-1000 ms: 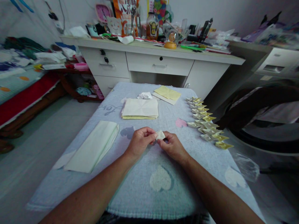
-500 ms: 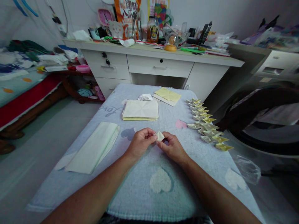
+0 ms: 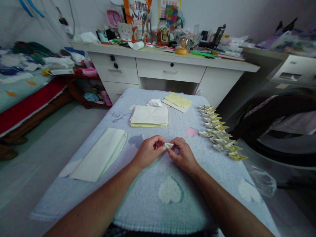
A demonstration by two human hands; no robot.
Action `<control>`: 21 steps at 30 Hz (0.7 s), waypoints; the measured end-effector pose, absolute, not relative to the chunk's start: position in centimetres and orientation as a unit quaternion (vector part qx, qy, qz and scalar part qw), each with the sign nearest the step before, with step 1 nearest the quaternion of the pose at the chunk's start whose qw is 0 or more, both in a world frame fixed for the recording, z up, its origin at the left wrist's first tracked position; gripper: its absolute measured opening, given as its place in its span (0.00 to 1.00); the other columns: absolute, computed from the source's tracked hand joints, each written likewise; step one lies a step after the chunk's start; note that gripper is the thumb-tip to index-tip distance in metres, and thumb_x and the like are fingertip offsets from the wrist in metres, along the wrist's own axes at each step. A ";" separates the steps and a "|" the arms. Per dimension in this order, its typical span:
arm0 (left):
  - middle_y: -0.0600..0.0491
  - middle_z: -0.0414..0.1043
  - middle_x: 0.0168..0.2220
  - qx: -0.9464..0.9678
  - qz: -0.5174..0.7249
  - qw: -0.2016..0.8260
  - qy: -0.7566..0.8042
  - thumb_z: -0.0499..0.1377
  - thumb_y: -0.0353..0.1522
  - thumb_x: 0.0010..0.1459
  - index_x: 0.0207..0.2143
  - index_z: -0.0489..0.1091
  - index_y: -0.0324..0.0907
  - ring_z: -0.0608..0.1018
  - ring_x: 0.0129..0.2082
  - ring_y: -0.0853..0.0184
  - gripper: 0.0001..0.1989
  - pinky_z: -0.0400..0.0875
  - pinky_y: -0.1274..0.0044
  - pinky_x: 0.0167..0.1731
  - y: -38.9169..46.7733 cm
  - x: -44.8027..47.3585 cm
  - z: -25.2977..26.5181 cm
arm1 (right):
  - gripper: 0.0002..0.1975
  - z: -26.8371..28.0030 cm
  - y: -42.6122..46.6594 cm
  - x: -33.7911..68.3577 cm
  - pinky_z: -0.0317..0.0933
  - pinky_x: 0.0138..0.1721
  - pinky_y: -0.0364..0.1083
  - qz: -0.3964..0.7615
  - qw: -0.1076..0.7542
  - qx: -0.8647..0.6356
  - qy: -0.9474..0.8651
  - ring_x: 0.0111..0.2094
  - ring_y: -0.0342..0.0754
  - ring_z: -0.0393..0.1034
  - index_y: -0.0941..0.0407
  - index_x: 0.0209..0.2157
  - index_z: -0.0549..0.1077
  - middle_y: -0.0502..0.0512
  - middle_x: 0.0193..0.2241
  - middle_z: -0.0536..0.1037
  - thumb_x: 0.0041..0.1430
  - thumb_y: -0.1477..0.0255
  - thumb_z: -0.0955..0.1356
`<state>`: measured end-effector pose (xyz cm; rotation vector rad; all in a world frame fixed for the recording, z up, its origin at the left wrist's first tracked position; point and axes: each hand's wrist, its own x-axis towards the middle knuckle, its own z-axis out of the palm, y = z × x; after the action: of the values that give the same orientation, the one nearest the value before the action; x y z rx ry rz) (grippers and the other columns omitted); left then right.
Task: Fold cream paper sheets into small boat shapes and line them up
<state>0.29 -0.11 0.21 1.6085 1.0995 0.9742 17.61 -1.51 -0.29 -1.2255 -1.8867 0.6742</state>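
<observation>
Your left hand (image 3: 149,153) and right hand (image 3: 184,157) pinch the paper (image 3: 169,145), a small folded piece, from either end, thumbs against fingers, over the cloth (image 3: 145,200). An uneven pull could tear it; a slack pinch could let its folds spread. Beyond lies the stack (image 3: 149,114); boats (image 3: 221,134) line your right. Outward: cluttered desk (image 3: 170,53) ahead, bed (image 3: 22,93) left, washer (image 3: 293,67) right.
</observation>
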 end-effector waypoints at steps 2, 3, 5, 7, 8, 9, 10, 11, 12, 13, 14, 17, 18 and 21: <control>0.59 0.66 0.25 0.653 0.398 0.471 0.439 0.59 0.29 0.51 0.30 0.68 0.39 0.68 0.25 0.73 0.02 0.61 0.82 0.27 0.0 0.3 0.1 | 0.09 -0.5 -1.5 17.6 0.58 0.39 0.45 0.270 0.417 -0.474 -0.727 0.36 0.47 0.64 0.55 0.37 0.70 0.52 0.33 0.70 0.51 0.77 0.68; 0.59 0.67 0.25 0.658 0.397 0.467 0.438 0.58 0.28 0.52 0.30 0.68 0.40 0.69 0.26 0.73 0.02 0.62 0.82 0.27 0.0 0.3 0.0 | 0.10 -0.6 -1.5 17.5 0.58 0.39 0.45 0.273 0.425 -0.468 -0.725 0.36 0.47 0.64 0.55 0.38 0.69 0.52 0.34 0.70 0.51 0.77 0.68; 0.58 0.68 0.26 0.678 0.392 0.440 0.439 0.57 0.27 0.52 0.30 0.68 0.40 0.70 0.27 0.72 0.02 0.63 0.81 0.29 0.1 0.5 -0.3 | 0.07 -0.8 -1.4 17.5 0.58 0.38 0.45 0.265 0.424 -0.460 -0.733 0.36 0.47 0.64 0.55 0.35 0.68 0.51 0.32 0.69 0.53 0.78 0.67; 0.57 0.69 0.28 0.712 0.389 0.389 0.436 0.56 0.25 0.52 0.29 0.69 0.41 0.72 0.30 0.71 0.04 0.65 0.80 0.33 0.0 0.7 -0.4 | 0.05 -0.9 -1.4 17.5 0.57 0.38 0.45 0.240 0.410 -0.458 -0.751 0.35 0.47 0.63 0.55 0.30 0.68 0.51 0.29 0.69 0.54 0.79 0.66; 0.56 0.70 0.29 0.731 0.385 0.361 0.433 0.56 0.24 0.51 0.29 0.68 0.41 0.72 0.31 0.70 0.05 0.65 0.79 0.34 0.0 0.8 -0.5 | 0.06 -0.9 -1.3 17.5 0.56 0.38 0.46 0.224 0.402 -0.459 -0.760 0.35 0.48 0.63 0.55 0.29 0.67 0.51 0.28 0.69 0.53 0.80 0.65; 0.55 0.70 0.30 0.748 0.382 0.333 0.429 0.56 0.23 0.51 0.29 0.68 0.41 0.73 0.32 0.69 0.06 0.65 0.78 0.36 -0.1 0.9 -0.5 | 0.07 -0.9 -1.3 17.5 0.56 0.38 0.46 0.205 0.393 -0.461 -0.769 0.35 0.48 0.62 0.55 0.29 0.67 0.51 0.28 0.69 0.52 0.82 0.65; 0.55 0.70 0.31 0.763 0.378 0.307 0.425 0.56 0.22 0.50 0.30 0.68 0.42 0.73 0.34 0.68 0.07 0.66 0.77 0.37 -0.2 0.9 -0.5 | 0.08 -1.0 -1.2 17.5 0.55 0.39 0.46 0.185 0.381 -0.464 -0.778 0.35 0.48 0.62 0.55 0.30 0.68 0.51 0.28 0.69 0.50 0.83 0.65; 0.54 0.71 0.32 0.775 0.376 0.283 0.422 0.56 0.22 0.50 0.30 0.68 0.42 0.73 0.35 0.67 0.08 0.66 0.77 0.38 -0.3 0.9 -0.5 | 0.09 -1.0 -1.2 17.6 0.54 0.39 0.47 0.162 0.366 -0.468 -0.788 0.36 0.49 0.62 0.55 0.30 0.68 0.52 0.29 0.70 0.49 0.83 0.65; 0.53 0.71 0.34 0.785 0.374 0.261 0.420 0.56 0.22 0.50 0.31 0.68 0.42 0.73 0.36 0.67 0.08 0.66 0.77 0.38 -0.3 0.9 -0.5 | 0.10 -1.1 -1.1 17.6 0.54 0.39 0.47 0.140 0.350 -0.474 -0.796 0.36 0.49 0.61 0.55 0.30 0.68 0.52 0.29 0.70 0.48 0.84 0.64; 0.53 0.71 0.35 0.794 0.371 0.238 0.419 0.56 0.21 0.50 0.32 0.68 0.42 0.73 0.37 0.67 0.09 0.66 0.76 0.39 -0.4 0.9 -0.5 | 0.11 -1.1 -1.0 17.7 0.53 0.39 0.48 0.118 0.331 -0.479 -0.805 0.36 0.50 0.61 0.55 0.30 0.69 0.53 0.30 0.70 0.47 0.84 0.64; 0.52 0.71 0.36 0.803 0.363 0.216 0.419 0.55 0.22 0.51 0.32 0.68 0.42 0.73 0.38 0.67 0.09 0.66 0.76 0.39 -0.5 0.8 -0.6 | 0.11 -1.2 -0.9 17.7 0.52 0.39 0.48 0.099 0.312 -0.483 -0.812 0.36 0.50 0.60 0.55 0.31 0.69 0.53 0.30 0.71 0.47 0.85 0.64; 0.52 0.70 0.34 0.834 0.320 0.154 0.422 0.55 0.23 0.54 0.30 0.69 0.42 0.72 0.36 0.67 0.07 0.65 0.76 0.38 -0.5 0.5 -0.8 | 0.11 -1.5 -0.7 17.6 0.51 0.39 0.49 0.060 0.260 -0.487 -0.832 0.37 0.51 0.59 0.56 0.31 0.70 0.54 0.31 0.71 0.47 0.84 0.64; 0.53 0.70 0.32 0.843 0.303 0.137 0.422 0.55 0.23 0.54 0.29 0.69 0.42 0.72 0.35 0.67 0.07 0.64 0.75 0.37 -0.5 0.4 -0.9 | 0.11 -1.6 -0.7 17.6 0.51 0.39 0.49 0.055 0.243 -0.486 -0.837 0.37 0.51 0.59 0.56 0.31 0.70 0.54 0.31 0.71 0.47 0.84 0.64; 0.53 0.69 0.31 0.862 0.268 0.102 0.418 0.56 0.23 0.54 0.28 0.70 0.41 0.71 0.33 0.66 0.07 0.63 0.74 0.36 -0.5 0.1 -1.2 | 0.10 -1.7 -0.9 17.6 0.50 0.39 0.49 0.061 0.212 -0.482 -0.848 0.37 0.51 0.59 0.56 0.31 0.71 0.54 0.32 0.72 0.47 0.84 0.65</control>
<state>0.15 -0.48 -1.19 2.5435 1.2348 0.7922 17.56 -0.87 -1.72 -1.3391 -2.3550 0.1703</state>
